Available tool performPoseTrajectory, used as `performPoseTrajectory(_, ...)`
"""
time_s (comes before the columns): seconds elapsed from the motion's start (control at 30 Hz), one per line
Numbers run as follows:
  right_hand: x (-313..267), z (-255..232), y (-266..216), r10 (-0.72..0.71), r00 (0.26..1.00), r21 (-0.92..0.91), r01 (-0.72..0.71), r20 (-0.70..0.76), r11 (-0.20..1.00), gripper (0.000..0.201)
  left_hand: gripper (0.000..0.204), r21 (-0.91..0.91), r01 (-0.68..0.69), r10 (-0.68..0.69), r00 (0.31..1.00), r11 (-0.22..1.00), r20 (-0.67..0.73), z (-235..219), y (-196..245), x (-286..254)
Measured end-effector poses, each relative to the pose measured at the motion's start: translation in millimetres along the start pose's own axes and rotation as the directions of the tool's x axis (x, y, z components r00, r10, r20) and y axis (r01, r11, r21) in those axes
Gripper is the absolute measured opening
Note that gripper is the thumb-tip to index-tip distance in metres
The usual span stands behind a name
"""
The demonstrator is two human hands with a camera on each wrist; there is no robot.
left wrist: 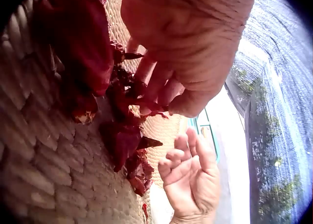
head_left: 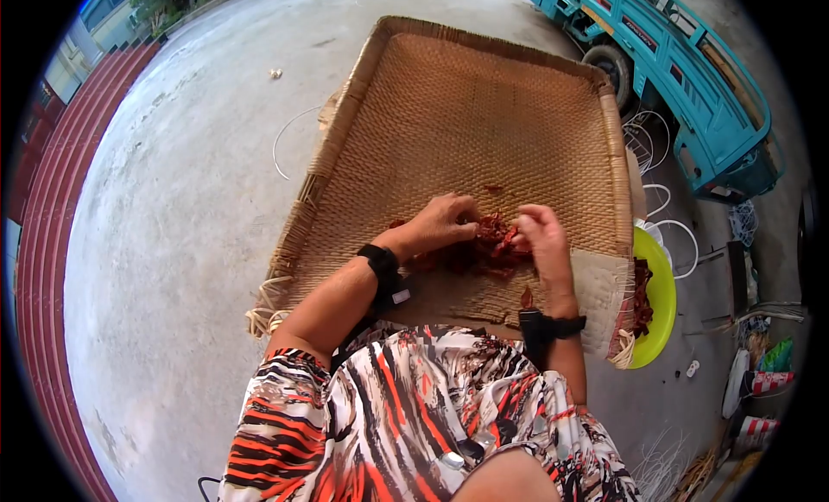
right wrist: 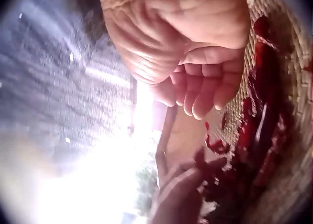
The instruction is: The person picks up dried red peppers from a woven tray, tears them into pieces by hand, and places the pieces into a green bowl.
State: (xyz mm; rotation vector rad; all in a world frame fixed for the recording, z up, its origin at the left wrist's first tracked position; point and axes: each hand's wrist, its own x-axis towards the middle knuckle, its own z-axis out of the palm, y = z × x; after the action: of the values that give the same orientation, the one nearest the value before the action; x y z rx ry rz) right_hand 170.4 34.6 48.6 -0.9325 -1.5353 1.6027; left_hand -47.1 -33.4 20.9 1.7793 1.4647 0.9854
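Observation:
Dried red chili peppers (head_left: 494, 234) lie in a small heap on a large woven bamboo tray (head_left: 492, 105), at the end near the person. My left hand (head_left: 439, 222) is over the heap's left side. Its thumb and fingers pinch a dried chili (left wrist: 155, 108) in the left wrist view. Just right of the heap is my right hand (head_left: 547, 243), raised with loosely curled fingers. Nothing shows between those fingers (right wrist: 198, 99) in the right wrist view. A single loose chili (head_left: 527, 297) rests nearer the body.
A lime-green basin (head_left: 665, 308) with more chilies stands at the tray's right, partly under its edge. A pale patch (head_left: 596, 299) covers the tray's near right corner. Farther off are a turquoise cargo vehicle (head_left: 682, 88) and looped white wire (head_left: 682, 226). Red steps (head_left: 69, 200) run along the left.

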Motion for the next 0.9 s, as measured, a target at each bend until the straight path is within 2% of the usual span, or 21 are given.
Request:
performPoseTrajectory(0.03,-1,11,0,-0.031,0.997,-0.12,0.04,0.074,0.992,0.021,0.02,-0.088,0.026,-0.026,1.0,0.996,0.001,0,4,0)
performPoseTrajectory(0.13,-1,23,12,-0.082,0.984,-0.214,0.114,0.156,0.97,0.014,0.023,-0.198,-0.015,0.014,1.0,0.98,-0.006,-3,15,-1)
performPoseTrajectory(0.23,-5,21,7,-0.072,0.985,-0.216,0.105,0.156,0.971,0.011,0.022,-0.383,0.071,-0.067,0.997,0.921,0.024,3,12,-3)
performPoseTrajectory(0.33,-9,2,-4,0.015,0.996,-0.154,-0.001,0.086,0.988,0.01,0.02,-0.208,0.065,-0.082,0.994,0.976,-0.07,4,5,3)
performPoseTrajectory(0.4,-10,-25,-15,-0.139,0.986,-0.348,0.098,-0.094,0.932,0.01,0.018,-0.268,0.115,-0.132,0.99,0.957,-0.046,0,9,3)
performPoseTrajectory(0.43,-7,-42,-12,-0.205,0.952,-0.365,0.112,-0.229,0.924,0.011,0.018,-0.074,0.054,-0.063,0.991,0.996,-0.122,1,-3,2)
performPoseTrajectory(0.47,-6,-63,-12,-0.262,0.916,-0.362,0.143,-0.305,0.921,0.012,0.018,0.125,-0.003,0.026,0.982,0.992,-0.188,3,-15,1)
performPoseTrajectory(0.53,-18,-98,-32,-0.339,0.822,-0.444,0.119,-0.457,0.888,0.016,0.021,0.216,0.029,0.007,0.986,0.976,-0.165,0,-19,0)
performPoseTrajectory(0.6,-32,-125,-45,-0.454,0.679,-0.631,-0.018,-0.577,0.775,0.02,0.025,0.167,0.027,-0.008,0.994,0.986,-0.113,-4,-15,-1)
performPoseTrajectory(0.7,-44,-152,-43,-0.481,0.488,-0.625,-0.184,-0.728,0.759,0.026,0.026,0.298,0.03,0.001,0.995,0.954,-0.102,1,-18,1)
performPoseTrajectory(0.73,-47,-156,-41,-0.465,0.497,-0.608,-0.171,-0.733,0.776,0.027,0.026,0.36,0.035,0.0,0.995,0.932,-0.096,-2,-16,-1)
performPoseTrajectory(0.77,-49,-160,-37,-0.449,0.507,-0.59,-0.155,-0.736,0.792,0.028,0.027,0.335,0.116,-0.098,0.993,0.935,-0.072,-3,-13,0)
performPoseTrajectory(0.8,-50,-164,-34,-0.433,0.52,-0.572,-0.137,-0.736,0.808,0.029,0.027,0.326,0.103,-0.094,0.995,0.94,-0.043,-2,-13,1)
performPoseTrajectory(0.9,-47,-158,-33,-0.368,0.682,-0.6,-0.13,-0.632,0.789,0.028,0.027,0.329,0.074,-0.088,0.996,0.942,0.027,-3,-12,0)
